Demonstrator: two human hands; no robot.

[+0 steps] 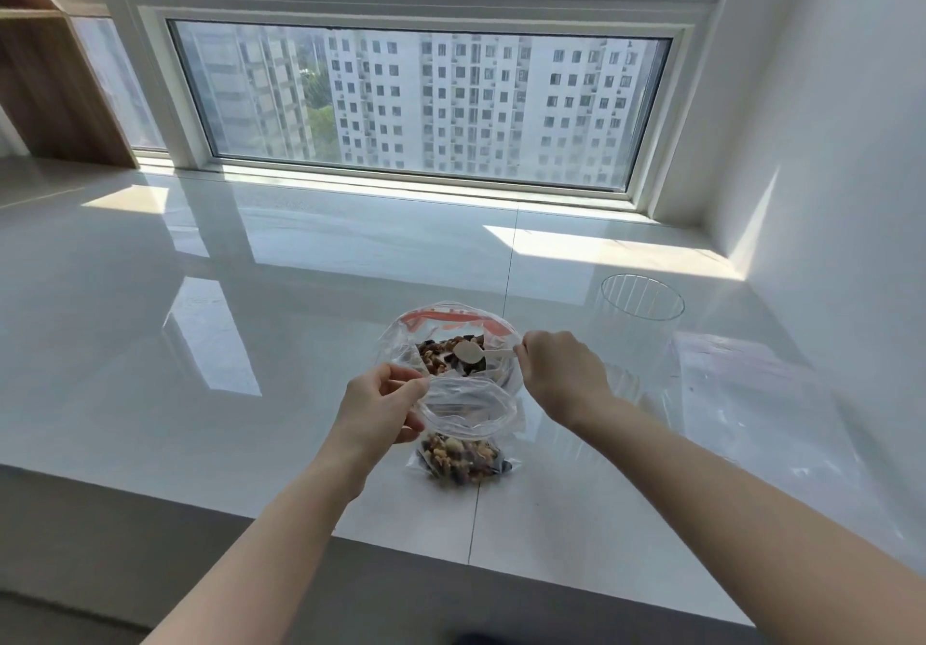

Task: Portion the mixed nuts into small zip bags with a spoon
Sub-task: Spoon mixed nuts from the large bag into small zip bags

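- Now the small bag (468,409) is held open at its rim by the left hand (373,406), fingers pinched on the plastic; nuts (461,459) are seen at its bottom.
- A spoon (473,353) is pinched by the right hand (561,374), w/ its bowl over the big bag (446,338), just behind.
- Both bags stand on the white counter (250,318), near its front edge.
- A clear cup (641,308) is seen at the right, apart.
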